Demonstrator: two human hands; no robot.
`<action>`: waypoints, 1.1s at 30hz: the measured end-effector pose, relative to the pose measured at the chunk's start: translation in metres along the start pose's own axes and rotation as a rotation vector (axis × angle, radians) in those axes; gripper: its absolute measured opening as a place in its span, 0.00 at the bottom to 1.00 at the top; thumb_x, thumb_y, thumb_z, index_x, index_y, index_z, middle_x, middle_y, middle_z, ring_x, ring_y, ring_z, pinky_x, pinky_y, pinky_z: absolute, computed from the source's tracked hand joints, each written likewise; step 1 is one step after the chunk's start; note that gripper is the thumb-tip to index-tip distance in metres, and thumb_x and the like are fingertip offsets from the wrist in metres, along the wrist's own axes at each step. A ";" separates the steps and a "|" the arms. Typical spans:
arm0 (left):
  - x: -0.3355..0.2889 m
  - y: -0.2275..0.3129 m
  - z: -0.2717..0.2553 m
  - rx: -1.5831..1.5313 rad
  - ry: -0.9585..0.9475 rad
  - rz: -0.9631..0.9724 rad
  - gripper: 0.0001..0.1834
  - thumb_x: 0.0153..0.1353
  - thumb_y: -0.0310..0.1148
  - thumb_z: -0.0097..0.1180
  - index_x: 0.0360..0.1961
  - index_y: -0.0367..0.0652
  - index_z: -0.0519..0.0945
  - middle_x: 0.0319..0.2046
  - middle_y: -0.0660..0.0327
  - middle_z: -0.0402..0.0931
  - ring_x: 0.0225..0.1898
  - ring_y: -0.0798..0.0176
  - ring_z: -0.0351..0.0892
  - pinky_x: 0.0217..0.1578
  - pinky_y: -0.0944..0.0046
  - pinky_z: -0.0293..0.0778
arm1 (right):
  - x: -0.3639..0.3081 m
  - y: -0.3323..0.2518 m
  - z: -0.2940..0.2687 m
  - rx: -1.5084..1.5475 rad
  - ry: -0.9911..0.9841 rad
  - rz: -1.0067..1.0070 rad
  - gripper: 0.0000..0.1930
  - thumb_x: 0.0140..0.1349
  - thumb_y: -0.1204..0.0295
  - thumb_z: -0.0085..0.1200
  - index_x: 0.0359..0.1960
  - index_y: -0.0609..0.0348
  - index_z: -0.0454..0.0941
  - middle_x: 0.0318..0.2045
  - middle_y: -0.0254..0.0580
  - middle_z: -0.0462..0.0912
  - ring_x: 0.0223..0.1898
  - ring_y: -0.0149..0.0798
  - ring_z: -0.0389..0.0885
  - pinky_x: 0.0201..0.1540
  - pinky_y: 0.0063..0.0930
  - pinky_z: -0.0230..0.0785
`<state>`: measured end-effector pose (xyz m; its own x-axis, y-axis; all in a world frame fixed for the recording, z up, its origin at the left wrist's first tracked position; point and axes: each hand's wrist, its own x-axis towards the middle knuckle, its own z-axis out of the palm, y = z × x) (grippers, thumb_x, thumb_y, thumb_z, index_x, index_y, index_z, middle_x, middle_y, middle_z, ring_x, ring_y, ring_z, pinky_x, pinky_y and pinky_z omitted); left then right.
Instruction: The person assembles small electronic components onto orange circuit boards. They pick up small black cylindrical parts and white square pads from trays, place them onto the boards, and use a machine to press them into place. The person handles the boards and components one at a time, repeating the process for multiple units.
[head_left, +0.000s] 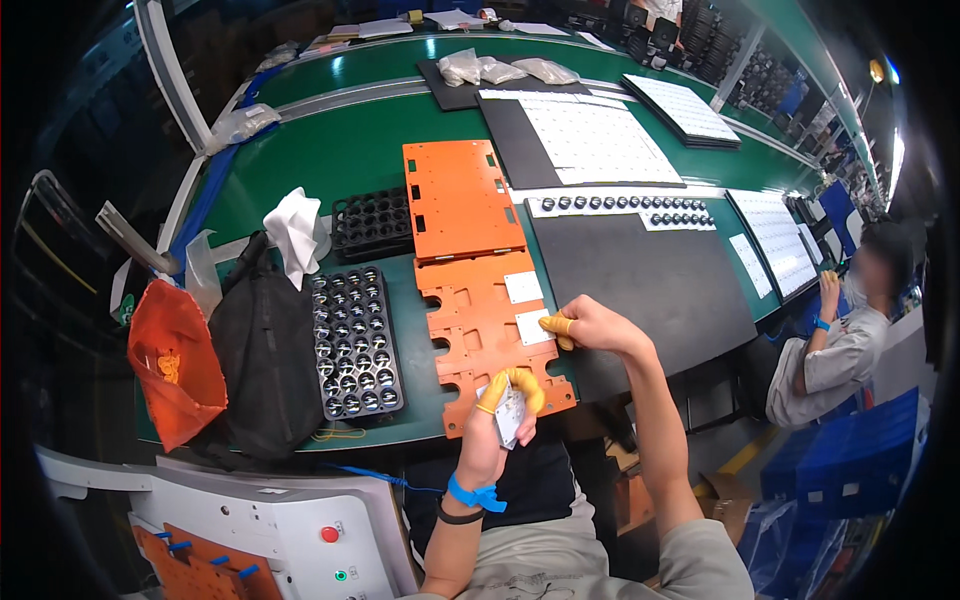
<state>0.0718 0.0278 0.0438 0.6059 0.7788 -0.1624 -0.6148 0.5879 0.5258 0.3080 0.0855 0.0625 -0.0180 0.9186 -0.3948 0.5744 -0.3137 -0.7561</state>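
Stretching away beyond both hands, the green bench (350, 150) carries everything here. A black mat (640, 280) lies just past the right hand (590, 325), and a black bag (262, 350) sits well to the left of the left hand (503, 420). Directly under and between the hands lies the orange cut-out plate (485, 335), with another orange panel (460, 200) beyond it. A black tray of small round parts (355, 345) rests beside the plate, left of the left hand. On the plate, a white square pad (531, 327) touches the right hand's yellow-capped fingers (558, 325), which are curled and pressed onto its edge. The left hand's fingers pinch a small stack of white pads (510, 412), held just above the plate's near edge.
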 end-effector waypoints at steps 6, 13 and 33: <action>-0.014 0.015 0.000 -0.039 -0.037 0.056 0.15 0.74 0.43 0.41 0.36 0.43 0.71 0.27 0.62 0.67 0.22 0.69 0.64 0.21 0.70 0.60 | -0.016 -0.041 0.012 -0.610 0.363 -0.041 0.18 0.59 0.63 0.64 0.20 0.67 0.82 0.17 0.55 0.80 0.22 0.50 0.82 0.27 0.40 0.71; -0.070 0.037 -0.035 -0.112 -0.089 0.123 0.18 0.60 0.29 0.51 0.52 0.43 0.69 0.41 0.61 0.68 0.35 0.67 0.66 0.33 0.69 0.63 | -0.035 -0.114 0.078 -0.687 0.442 -0.337 0.17 0.57 0.61 0.67 0.21 0.63 0.84 0.17 0.53 0.80 0.23 0.55 0.82 0.28 0.45 0.73; -0.114 0.046 -0.074 -0.005 0.065 0.217 0.27 0.58 0.23 0.51 0.61 0.34 0.67 0.45 0.58 0.71 0.43 0.65 0.68 0.43 0.67 0.65 | 0.032 -0.188 0.207 -0.587 0.465 -0.757 0.17 0.50 0.62 0.69 0.21 0.66 0.81 0.25 0.51 0.82 0.28 0.50 0.83 0.35 0.41 0.73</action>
<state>-0.0630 -0.0172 0.0249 0.4252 0.8996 -0.0995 -0.7300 0.4058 0.5499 0.0302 0.1239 0.0842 -0.2924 0.8666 0.4044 0.8514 0.4285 -0.3026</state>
